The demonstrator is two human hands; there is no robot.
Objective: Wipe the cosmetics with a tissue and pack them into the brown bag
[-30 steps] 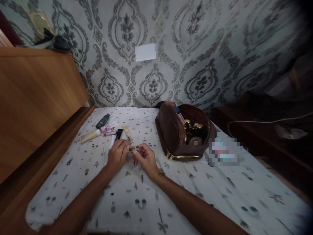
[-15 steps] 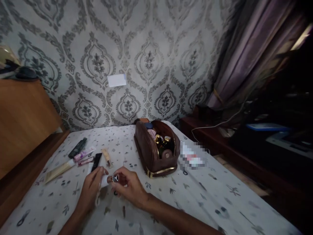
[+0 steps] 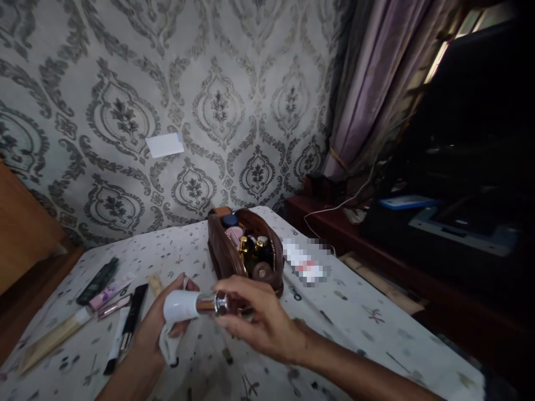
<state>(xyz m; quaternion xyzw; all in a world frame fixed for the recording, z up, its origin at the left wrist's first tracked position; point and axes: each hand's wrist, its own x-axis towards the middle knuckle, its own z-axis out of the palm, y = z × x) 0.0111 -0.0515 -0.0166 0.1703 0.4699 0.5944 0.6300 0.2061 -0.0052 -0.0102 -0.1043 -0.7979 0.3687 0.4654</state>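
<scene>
In front of me is a white bottle with a shiny chrome neck and cap (image 3: 184, 305), held sideways between both hands. My left hand (image 3: 163, 312) is closed around its white body. A crumpled white strip (image 3: 168, 345), perhaps cloth, hangs below that hand. The fingers of my right hand (image 3: 261, 314) pinch the chrome end. Just behind the right hand stands a brown toiletry bag (image 3: 221, 250), unzipped, with several gold-topped dark bottles (image 3: 253, 248), a pink item and a dark blue lid inside.
Several tubes lie at the left: a dark green one (image 3: 98, 280), a pink one (image 3: 111, 292), a beige one (image 3: 54, 340) and a black one (image 3: 136, 312). A blurred-out packet (image 3: 303, 262) lies right of the bag. A cable (image 3: 343, 206) runs along the dark red ledge (image 3: 298, 209).
My view has turned right and come closer. Both hands and the bottle are raised nearer to me, the bottle now lying more level. The bag and tubes stay on the cloth.
</scene>
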